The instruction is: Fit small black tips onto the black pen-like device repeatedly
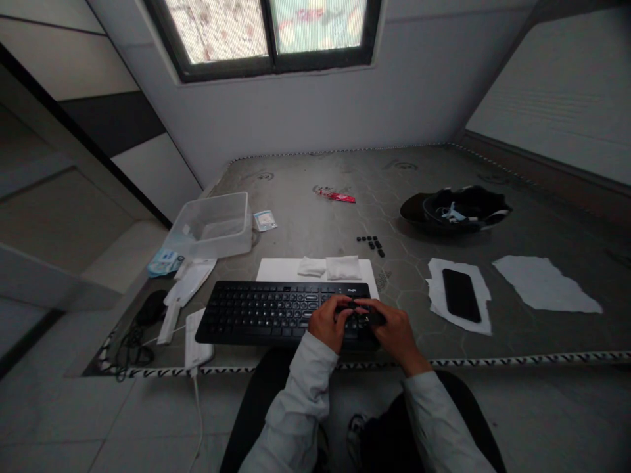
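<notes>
A black keyboard [269,312] lies across the near edge of the covered surface, partly over a white sheet [276,268]. Over its right end, my left hand [329,322] is closed, thumb and forefinger bent together just above the keys. My right hand [394,332] is closed facing it, fingertips almost meeting those of the left. A small dark object [377,318] shows within the right hand's grip, too dim to name. Whatever the left fingers pinch is hidden. Several loose black keycaps [373,243] lie beyond the keyboard. Two folded white cloths [344,267] rest on the sheet.
Left are a clear plastic bin [211,226], a white power strip [197,341], a black cable [133,348] and a small packet [265,221]. A red packet [338,196] lies farther back. To the right are a phone [461,295] on white paper and a black cap [458,211].
</notes>
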Available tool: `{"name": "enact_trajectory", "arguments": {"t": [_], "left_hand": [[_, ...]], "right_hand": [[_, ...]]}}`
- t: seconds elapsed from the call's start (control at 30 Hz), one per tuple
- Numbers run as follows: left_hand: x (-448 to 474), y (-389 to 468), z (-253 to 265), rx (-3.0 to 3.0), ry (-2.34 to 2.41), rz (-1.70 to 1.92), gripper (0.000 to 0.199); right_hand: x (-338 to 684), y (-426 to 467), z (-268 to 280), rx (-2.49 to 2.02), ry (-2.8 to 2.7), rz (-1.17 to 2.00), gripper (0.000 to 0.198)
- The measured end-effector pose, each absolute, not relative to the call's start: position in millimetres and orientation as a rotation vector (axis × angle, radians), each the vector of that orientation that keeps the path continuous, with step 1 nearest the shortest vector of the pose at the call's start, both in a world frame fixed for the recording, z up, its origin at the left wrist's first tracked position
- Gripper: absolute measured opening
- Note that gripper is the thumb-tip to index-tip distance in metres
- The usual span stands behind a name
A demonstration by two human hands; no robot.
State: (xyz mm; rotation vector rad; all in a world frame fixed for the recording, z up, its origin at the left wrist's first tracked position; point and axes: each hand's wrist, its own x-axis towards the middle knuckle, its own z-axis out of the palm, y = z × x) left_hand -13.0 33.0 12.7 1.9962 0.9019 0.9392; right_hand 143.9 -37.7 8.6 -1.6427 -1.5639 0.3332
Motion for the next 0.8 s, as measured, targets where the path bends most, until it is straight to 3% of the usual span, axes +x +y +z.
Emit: {"name": "enact_trajectory", "arguments": {"t": [0.8], "left_hand": [[-12.3,32.4,14.7,2.004,0.920,0.924,0.016]], "right_hand": [[143.4,-37.0,6.9,-1.668,-1.553,0.329,0.025]]}}
